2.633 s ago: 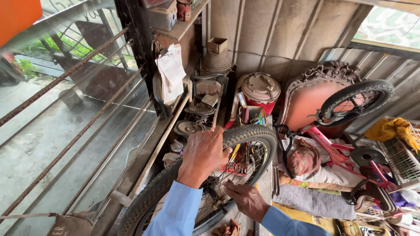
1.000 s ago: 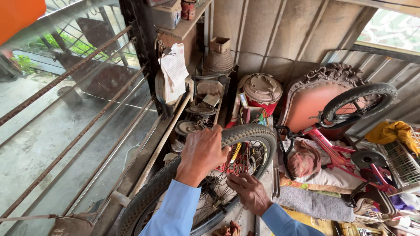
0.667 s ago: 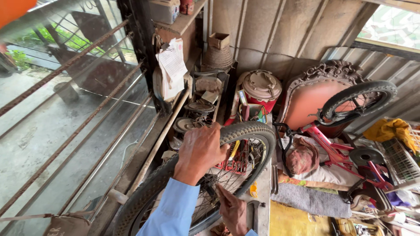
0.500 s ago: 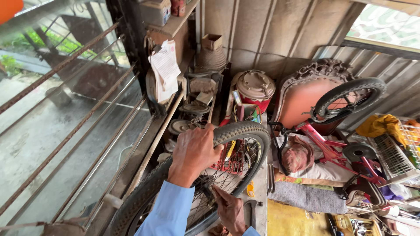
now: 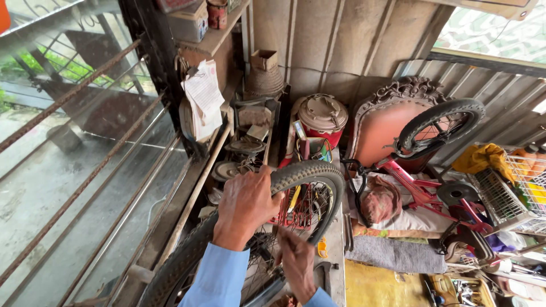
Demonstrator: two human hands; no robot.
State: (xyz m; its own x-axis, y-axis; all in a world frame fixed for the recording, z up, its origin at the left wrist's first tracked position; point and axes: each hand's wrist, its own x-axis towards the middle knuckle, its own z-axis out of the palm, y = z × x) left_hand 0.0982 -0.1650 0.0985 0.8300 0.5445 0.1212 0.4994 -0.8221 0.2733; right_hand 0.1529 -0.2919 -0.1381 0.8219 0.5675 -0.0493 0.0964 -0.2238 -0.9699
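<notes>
My left hand grips the black tyre of a spoked bicycle wheel near its top, holding the wheel upright in front of me. My right hand is lower, inside the rim among the spokes, fingers closed near the hub; whether it holds a small part or tool is hidden. Both arms wear light blue sleeves.
A red small bicycle lies upside down to the right, its wheel against a carved pink chair back. A red-and-beige jug, hanging papers, cluttered shelves, a wire basket and a rusty barred window surround me.
My right hand moved from the wheel's right side down into the spokes near the hub. My left hand stayed on the tyre. The view shifted slightly.
</notes>
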